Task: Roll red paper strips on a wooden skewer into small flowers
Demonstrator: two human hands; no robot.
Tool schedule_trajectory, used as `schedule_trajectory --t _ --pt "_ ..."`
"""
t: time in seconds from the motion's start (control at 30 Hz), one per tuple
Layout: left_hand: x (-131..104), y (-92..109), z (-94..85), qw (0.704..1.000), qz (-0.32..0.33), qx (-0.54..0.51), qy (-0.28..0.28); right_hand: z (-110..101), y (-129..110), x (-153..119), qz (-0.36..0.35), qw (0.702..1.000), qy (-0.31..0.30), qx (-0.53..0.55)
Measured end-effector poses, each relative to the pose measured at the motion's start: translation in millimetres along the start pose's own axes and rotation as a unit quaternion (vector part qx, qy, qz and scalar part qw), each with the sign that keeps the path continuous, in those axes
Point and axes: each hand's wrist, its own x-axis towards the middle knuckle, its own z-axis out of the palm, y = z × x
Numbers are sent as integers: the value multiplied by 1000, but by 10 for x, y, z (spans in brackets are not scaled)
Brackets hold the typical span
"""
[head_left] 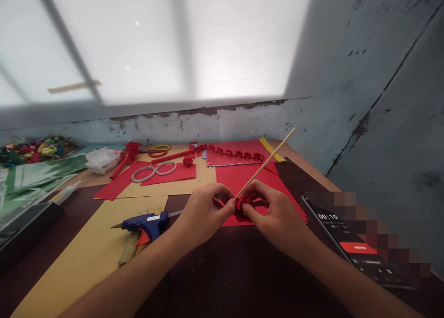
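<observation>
Near the table's front, my left hand [211, 211] and my right hand [274, 209] meet, thumbs and fingertips closed on a small crumpled or folded red paper piece [239, 208]. A thin wooden stick [267, 162] slants up to the right from that paper, its lower end hidden among the fingers. Red paper sheets [243, 178] lie just beyond the hands. Farther back, a wavy cut red strip [239, 154] stretches across a sheet. To the left of my left hand rests a blue hot glue gun [144, 225] with an orange trigger.
A phone [347, 244] showing a timer lies at right. Two white tape rings [143, 174], scissors [157, 151], a red rolled-paper stem with a flower head [132, 151] and a small red rosette [188, 161] lie behind. Yellow paper [79, 244] covers the left. A wall stands behind.
</observation>
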Motion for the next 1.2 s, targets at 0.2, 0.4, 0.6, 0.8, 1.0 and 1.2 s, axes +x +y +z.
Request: schedule_trajectory --t 0.2,0.4,0.6,0.8,1.0,1.2 --pt "-9 -6 10 1000 13 -11 -12 -1 -5 0 1 1000 0 -7" --pt "-6 14 2 999 -1 -19 -30 -11 -17 9 -19 1000 -7 -20" --pt "6 34 -13 998 -18 -52 -23 -48 -62 -6 -6 1000 -14 -20" --pt "14 26 -10 997 -22 -73 -23 -35 -35 -2 -21 998 26 -61" --pt "6 29 3 996 -26 -77 -31 -28 -17 2 -51 993 34 -102" --pt "11 24 -2 996 -30 -78 -24 -47 -73 -9 -48 996 21 -77"
